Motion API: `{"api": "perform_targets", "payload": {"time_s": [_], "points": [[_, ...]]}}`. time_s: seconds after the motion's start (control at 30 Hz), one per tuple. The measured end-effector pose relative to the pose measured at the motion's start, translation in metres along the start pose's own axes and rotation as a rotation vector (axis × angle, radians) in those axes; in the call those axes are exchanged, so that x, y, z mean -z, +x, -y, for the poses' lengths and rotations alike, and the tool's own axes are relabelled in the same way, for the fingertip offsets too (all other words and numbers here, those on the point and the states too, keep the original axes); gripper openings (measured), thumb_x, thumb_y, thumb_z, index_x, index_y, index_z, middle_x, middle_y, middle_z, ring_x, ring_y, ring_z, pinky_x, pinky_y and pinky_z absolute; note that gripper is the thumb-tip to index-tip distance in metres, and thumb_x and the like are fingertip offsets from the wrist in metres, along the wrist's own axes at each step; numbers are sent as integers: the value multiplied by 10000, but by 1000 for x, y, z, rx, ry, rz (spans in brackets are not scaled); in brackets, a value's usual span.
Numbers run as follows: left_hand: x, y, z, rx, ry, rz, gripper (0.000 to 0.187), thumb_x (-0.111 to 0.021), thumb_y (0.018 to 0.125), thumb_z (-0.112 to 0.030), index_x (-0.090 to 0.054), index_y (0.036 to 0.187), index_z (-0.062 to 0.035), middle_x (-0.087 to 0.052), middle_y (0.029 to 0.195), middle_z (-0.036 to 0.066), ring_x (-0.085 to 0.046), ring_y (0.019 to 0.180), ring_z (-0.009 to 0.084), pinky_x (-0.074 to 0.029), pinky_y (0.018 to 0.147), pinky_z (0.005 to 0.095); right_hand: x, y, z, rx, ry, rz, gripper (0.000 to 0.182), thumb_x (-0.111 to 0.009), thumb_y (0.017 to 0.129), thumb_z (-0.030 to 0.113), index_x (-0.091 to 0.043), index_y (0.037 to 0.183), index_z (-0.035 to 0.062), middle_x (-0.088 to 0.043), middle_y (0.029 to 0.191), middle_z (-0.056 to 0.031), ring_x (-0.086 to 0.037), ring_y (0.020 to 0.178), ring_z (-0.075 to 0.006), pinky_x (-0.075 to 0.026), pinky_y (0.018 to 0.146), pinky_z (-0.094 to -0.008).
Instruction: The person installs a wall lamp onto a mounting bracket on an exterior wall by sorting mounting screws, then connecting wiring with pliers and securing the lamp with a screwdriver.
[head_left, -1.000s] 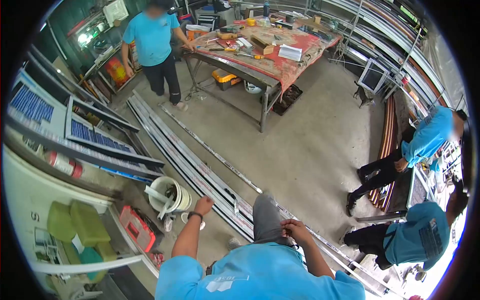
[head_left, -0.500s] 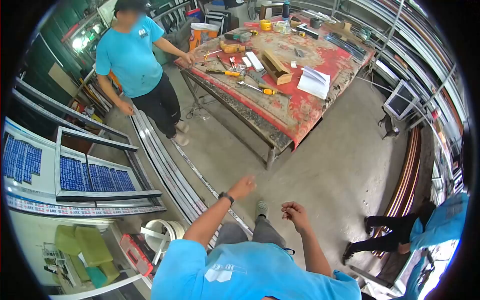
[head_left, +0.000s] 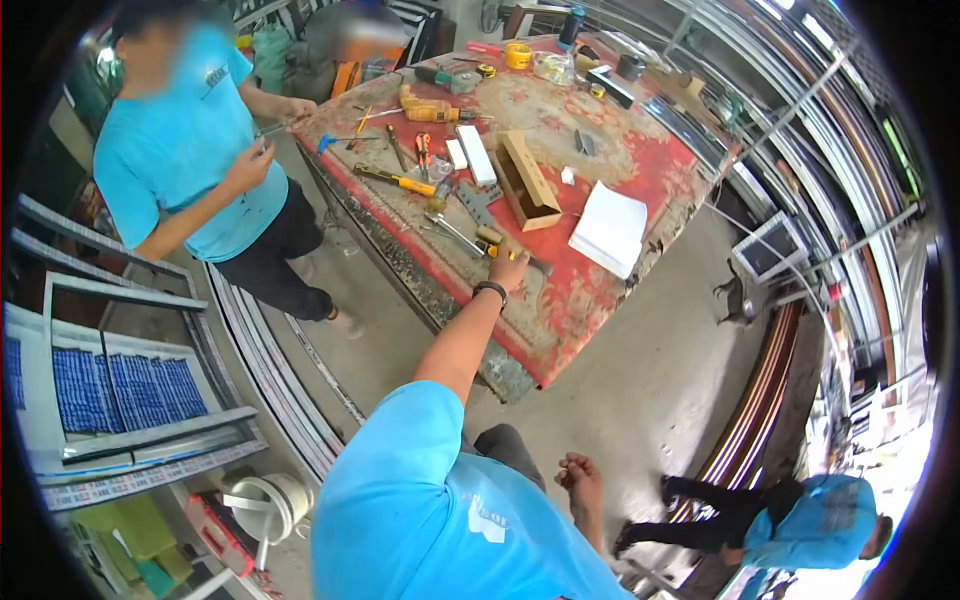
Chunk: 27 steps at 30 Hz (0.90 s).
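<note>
My left hand rests at the table's near edge, its fingers closed around the handle of a yellow-handled tool; the hand covers much of it. A long silver tool lies just left of these fingers. My right hand hangs low over the floor, fingers curled, with nothing visible in it. Close by on the table are an open cardboard box, a white box, white papers and a yellow-and-black tool.
A co-worker stands left of the red-covered table, holding a thin object. Another person is at the lower right. Long profiles, framed panels and a white bucket lie left. A cat is on the floor at right.
My left hand has reached forward from above the floor onto the table and closed on the yellow-handled tool. The table looks nearer. The co-worker's lower hand has risen to the chest.
</note>
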<state>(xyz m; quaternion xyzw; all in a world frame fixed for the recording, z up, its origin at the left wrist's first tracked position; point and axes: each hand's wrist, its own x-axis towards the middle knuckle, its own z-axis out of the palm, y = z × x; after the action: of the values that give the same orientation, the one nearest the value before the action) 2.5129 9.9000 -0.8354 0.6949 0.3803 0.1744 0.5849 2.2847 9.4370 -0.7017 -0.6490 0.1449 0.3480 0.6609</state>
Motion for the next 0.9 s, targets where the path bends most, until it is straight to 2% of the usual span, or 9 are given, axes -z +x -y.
{"api": "perform_targets", "payload": {"time_s": [0.1, 0.2, 0.23, 0.37, 0.5, 0.53, 0.57, 0.63, 0.9], "points": [[33, -39, -82, 277, -205, -137, 691, -695, 936, -317, -362, 1489, -70, -609, 1300, 252, -676, 1030, 379, -593, 753, 447, -22, 21, 28, -52, 8, 47, 164, -543, 992, 28, -632, 1127, 7, -698, 952, -92, -641, 718, -144, -561, 673, -301], [-3, -8, -35, 58, 96, -415, 514, -713, 921, -291, -488, 1309, -41, -659, 1172, 216, -686, 988, 354, -566, 811, 431, -32, 59, 54, -59, -68, 141, 158, -552, 993, 31, -634, 1125, 9, -701, 950, -92, -640, 717, -144, -553, 678, -293], [-10, -6, -30, 29, -164, -452, 370, -722, 907, -269, -535, 1132, -41, -680, 1023, 176, -680, 955, 357, -534, 843, 443, -35, 74, 66, -64, -77, 157, 157, -554, 992, 31, -633, 1125, 6, -701, 951, -94, -640, 716, -147, -552, 676, -293], [-14, -22, -27, -57, -16, -531, 282, -713, 907, -235, -559, 1070, -63, -678, 935, 156, -656, 880, 367, -518, 797, 467, -34, 143, 98, -123, -163, 340, 161, -555, 988, 23, -628, 1128, -5, -701, 948, -100, -639, 713, -157, -547, 670, -296], [-56, -65, 11, -344, 112, -427, 239, -661, 961, -236, -502, 1025, -70, -601, 837, 111, -644, 841, 315, -514, 768, 451, -26, 215, 143, -179, -294, 535, 175, -537, 990, 34, -630, 1136, 5, -704, 948, -105, -662, 713, -164, -560, 674, -302], [-60, -94, 0, 21, -527, 1, 206, -598, 1011, -212, -450, 1018, -70, -545, 844, 68, -630, 808, 220, -517, 708, 399, -23, 233, 157, -179, -328, 567, 180, -533, 990, 41, -630, 1139, 13, -706, 951, -107, -673, 716, -165, -568, 676, -302], [-75, -107, 21, -118, -503, 45, 168, -562, 1030, -162, -439, 1112, -83, -521, 870, 36, -611, 802, 136, -517, 656, 334, -18, 252, 169, -162, -374, 593, 190, -527, 974, 19, -635, 1130, 16, -702, 940, -96, -675, 719, -162, -572, 684, -302], [-68, -168, -15, 97, -303, 89, 223, -549, 1020, -97, -426, 1206, -107, -531, 920, 54, -610, 799, 126, -525, 660, 304, -13, 290, 188, -122, -428, 589, 197, -523, 956, 7, -643, 1111, 18, -697, 934, -89, -677, 728, -161, -570, 687, -305], [-7, -328, -48, 347, -758, 225, 639, -536, 995, -44, -240, 1545, -181, -572, 1330, 149, -654, 1077, 218, -568, 917, 379, -76, 324, 216, -39, -569, 795, 193, -503, 932, 7, -662, 1042, 1, -685, 921, -80, -664, 747, -161, -541, 670, -307]]}}
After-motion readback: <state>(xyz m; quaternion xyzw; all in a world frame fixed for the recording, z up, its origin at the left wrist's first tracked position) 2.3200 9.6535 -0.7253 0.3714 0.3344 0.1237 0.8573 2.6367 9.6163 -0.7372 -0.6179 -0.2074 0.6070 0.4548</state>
